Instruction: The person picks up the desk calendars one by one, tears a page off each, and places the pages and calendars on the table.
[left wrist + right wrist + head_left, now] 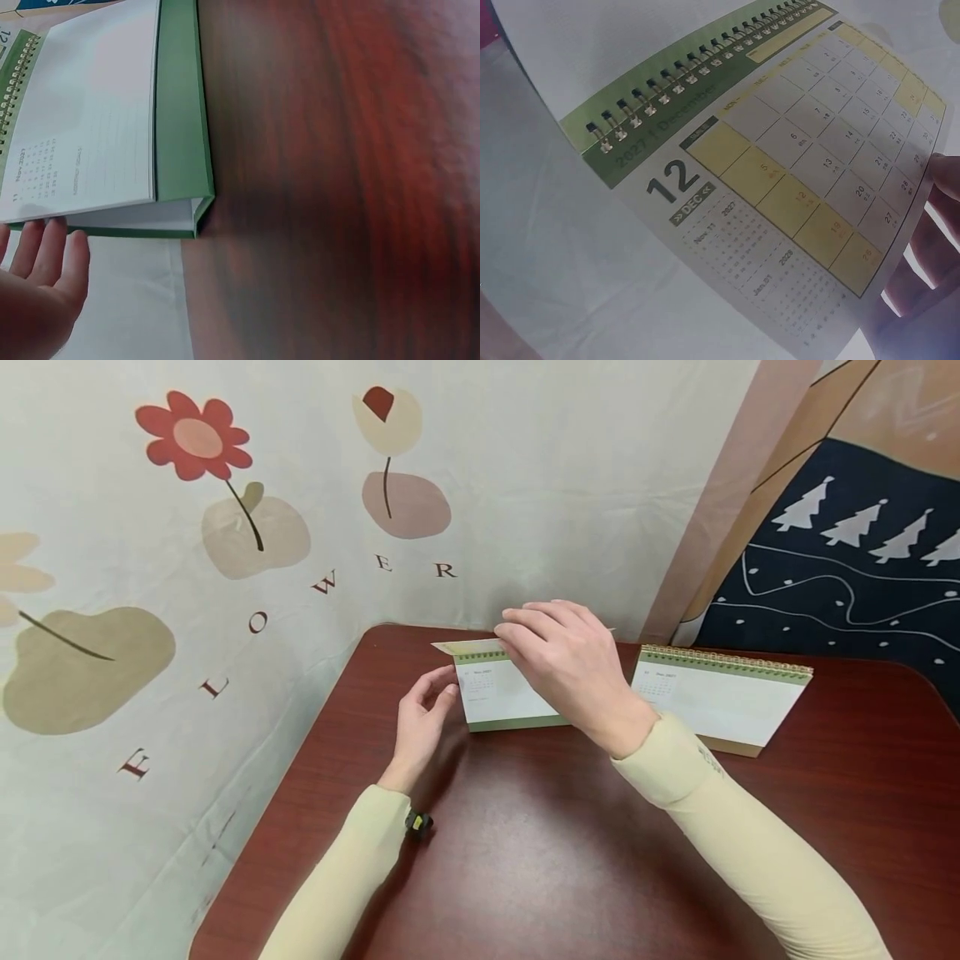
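Right hand (pixel 566 660) pinches December page (pixel 799 161) | left hand (pixel 422 718), fingers relaxed, at left edge of calendar (pixel 501 693) | I see it standing tented on table (pixel 510 843), white, green-banded, wire-bound

Pale yellow long sleeves (pixel 772 852), bare hands (pixel 566 656)
Small black piece (pixel 419 823) with a yellow-green patch at the left cuff (pixel 381 810); dark marking (pixel 710 760), too small to read, beside the right cuff (pixel 656 764).

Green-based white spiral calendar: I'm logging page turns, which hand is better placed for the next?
Right hand, likely: it's at the raised white December page; the left hand is beside the calendar.
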Motion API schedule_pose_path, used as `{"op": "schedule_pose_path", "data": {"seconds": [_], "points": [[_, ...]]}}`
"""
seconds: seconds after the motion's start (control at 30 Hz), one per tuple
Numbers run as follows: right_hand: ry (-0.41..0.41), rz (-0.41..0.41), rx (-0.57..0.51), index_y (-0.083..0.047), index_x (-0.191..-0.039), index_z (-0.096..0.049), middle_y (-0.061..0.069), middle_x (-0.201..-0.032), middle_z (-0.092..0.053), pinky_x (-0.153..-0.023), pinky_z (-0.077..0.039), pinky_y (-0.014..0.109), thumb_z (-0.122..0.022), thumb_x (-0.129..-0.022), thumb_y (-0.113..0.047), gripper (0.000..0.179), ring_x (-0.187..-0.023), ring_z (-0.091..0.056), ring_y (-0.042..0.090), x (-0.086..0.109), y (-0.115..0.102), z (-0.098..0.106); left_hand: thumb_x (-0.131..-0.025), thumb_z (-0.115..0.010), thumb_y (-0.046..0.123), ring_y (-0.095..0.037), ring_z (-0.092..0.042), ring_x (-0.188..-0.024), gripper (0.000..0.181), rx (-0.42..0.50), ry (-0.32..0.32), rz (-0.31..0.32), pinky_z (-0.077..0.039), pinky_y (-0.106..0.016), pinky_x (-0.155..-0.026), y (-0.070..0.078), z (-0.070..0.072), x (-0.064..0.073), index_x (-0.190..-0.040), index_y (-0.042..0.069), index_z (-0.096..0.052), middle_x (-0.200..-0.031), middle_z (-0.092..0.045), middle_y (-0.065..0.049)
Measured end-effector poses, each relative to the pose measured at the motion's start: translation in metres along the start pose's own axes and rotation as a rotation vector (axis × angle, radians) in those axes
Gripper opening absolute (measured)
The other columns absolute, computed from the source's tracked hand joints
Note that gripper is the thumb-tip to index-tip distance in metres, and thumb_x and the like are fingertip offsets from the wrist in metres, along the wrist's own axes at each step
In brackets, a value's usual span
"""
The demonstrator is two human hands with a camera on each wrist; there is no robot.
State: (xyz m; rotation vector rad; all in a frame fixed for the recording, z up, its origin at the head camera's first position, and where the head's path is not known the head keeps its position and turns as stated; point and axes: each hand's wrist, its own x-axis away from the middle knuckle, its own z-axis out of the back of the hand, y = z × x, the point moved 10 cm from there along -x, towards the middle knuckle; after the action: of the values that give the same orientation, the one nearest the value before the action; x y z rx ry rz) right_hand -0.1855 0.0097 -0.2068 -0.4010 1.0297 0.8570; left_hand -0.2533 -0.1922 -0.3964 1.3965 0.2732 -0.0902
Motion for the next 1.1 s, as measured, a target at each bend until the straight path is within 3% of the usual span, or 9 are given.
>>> {"op": "schedule_pose_path", "data": {"seconds": [0.07, 0.27, 0.5, 0.63, 0.93, 1.1], "points": [[-0.001, -0.001, -0.001, -0.008, -0.100, -0.078, 0.006, -0.107, -0.078, -0.091, -0.056, 0.042, -0.065, -0.101, -0.008, 0.013, -0.099, -0.073, 0.027, -0.001, -0.001, -0.001, -0.101, -0.068, 0.009, -0.018, -0.065, -0.110, 0.030, 0.002, 0.030, -0.001, -0.051, -0.020, -0.088, 0.001, 0.000, -0.003, -0.131, 0.005, -0.068, -0.125, -0.070, -0.014], [-0.007, 0.003, -0.003, -0.010, -0.097, -0.078, 0.004, -0.106, -0.078, -0.089, -0.057, 0.041, -0.065, -0.100, -0.004, 0.015, -0.098, -0.073, 0.024, -0.003, -0.003, -0.004, -0.095, -0.074, 0.003, -0.021, -0.069, -0.097, 0.025, 0.021, 0.111, 0.027, -0.055, -0.021, -0.081, -0.001, -0.001, -0.009, -0.119, 0.001, -0.072, -0.114, -0.073, -0.019], [-0.004, -0.039, 0.001, -0.012, -0.095, -0.080, -0.001, -0.097, -0.078, -0.079, -0.059, 0.039, -0.071, -0.097, -0.008, 0.010, -0.090, -0.074, 0.020, -0.005, 0.001, -0.005, -0.093, -0.078, 0.009, -0.016, -0.071, -0.090, 0.022, -0.054, 0.114, 0.066, -0.054, -0.020, -0.074, -0.012, -0.006, -0.013, -0.113, 0.002, -0.073, -0.106, -0.075, -0.014], [-0.020, -0.052, -0.019, -0.010, -0.095, -0.078, 0.001, -0.095, -0.077, -0.073, -0.059, 0.040, -0.069, -0.100, -0.010, 0.010, -0.086, -0.073, 0.021, -0.005, 0.003, -0.006, -0.094, -0.077, 0.010, -0.016, -0.070, -0.089, 0.023, -0.088, 0.067, 0.062, -0.053, -0.020, -0.074, -0.016, -0.009, -0.012, -0.115, 0.002, -0.073, -0.106, -0.076, -0.015], [-0.022, -0.070, -0.027, -0.009, -0.095, -0.077, 0.001, -0.095, -0.077, -0.068, -0.059, 0.040, -0.069, -0.100, -0.010, 0.010, -0.084, -0.073, 0.022, -0.006, 0.007, -0.005, -0.097, -0.073, 0.007, -0.019, -0.065, -0.093, 0.022, -0.174, -0.106, 0.093, -0.049, -0.023, -0.076, -0.031, -0.018, -0.006, -0.118, 0.003, -0.072, -0.108, -0.074, -0.013], [-0.032, -0.100, -0.041, -0.009, -0.096, -0.078, 0.000, -0.097, -0.078, -0.069, -0.059, 0.040, -0.068, -0.101, -0.012, 0.012, -0.086, -0.073, 0.023, -0.008, 0.013, -0.002, -0.099, -0.069, 0.004, -0.018, -0.066, -0.093, 0.016, -0.123, -0.154, 0.128, -0.054, -0.027, -0.078, -0.037, -0.022, -0.004, -0.114, 0.001, -0.071, -0.108, -0.074, -0.016]]}}
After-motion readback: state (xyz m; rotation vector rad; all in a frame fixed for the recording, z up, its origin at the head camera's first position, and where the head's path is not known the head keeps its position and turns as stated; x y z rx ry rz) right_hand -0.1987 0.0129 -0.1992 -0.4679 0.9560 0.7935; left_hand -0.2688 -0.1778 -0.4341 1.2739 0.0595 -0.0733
